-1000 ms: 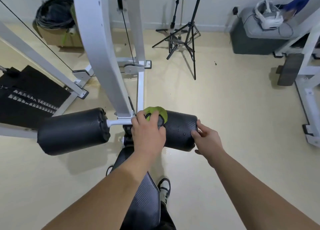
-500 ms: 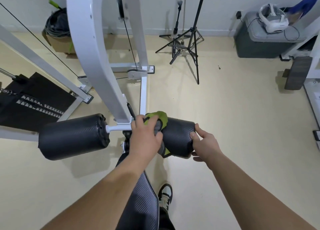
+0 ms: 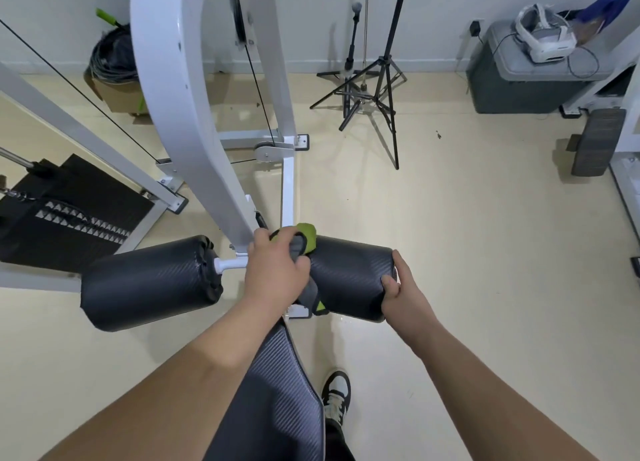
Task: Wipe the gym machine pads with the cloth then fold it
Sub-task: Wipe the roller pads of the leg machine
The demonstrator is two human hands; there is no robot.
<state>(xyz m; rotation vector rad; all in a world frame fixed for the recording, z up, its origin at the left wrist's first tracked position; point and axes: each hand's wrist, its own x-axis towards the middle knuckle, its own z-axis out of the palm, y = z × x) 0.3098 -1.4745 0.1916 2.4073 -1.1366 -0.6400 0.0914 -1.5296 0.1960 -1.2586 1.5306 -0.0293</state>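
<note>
Cloth: green and grey, bunched over the inner end of the right pad, one tail hanging underneath.
Left hand: fingers curled tight round the cloth, pressing it onto the pad.
Right hand: clamped on the pad's outer end, thumb on top, fingers hooked over the end face, steadying it.
Just changed: tail of cloth now dangling below the pad, unseen a second ago; left hand rolled further round the curve.
Meaning: probably wiping right round this inner end; left pad and seat pad likely to come, folding last.
Edges: tight on the left, with the white post and axle stub just beside the knuckles.
Open room: clear run along the pad towards the right hand; bare floor beyond; tripod well apart.
</note>
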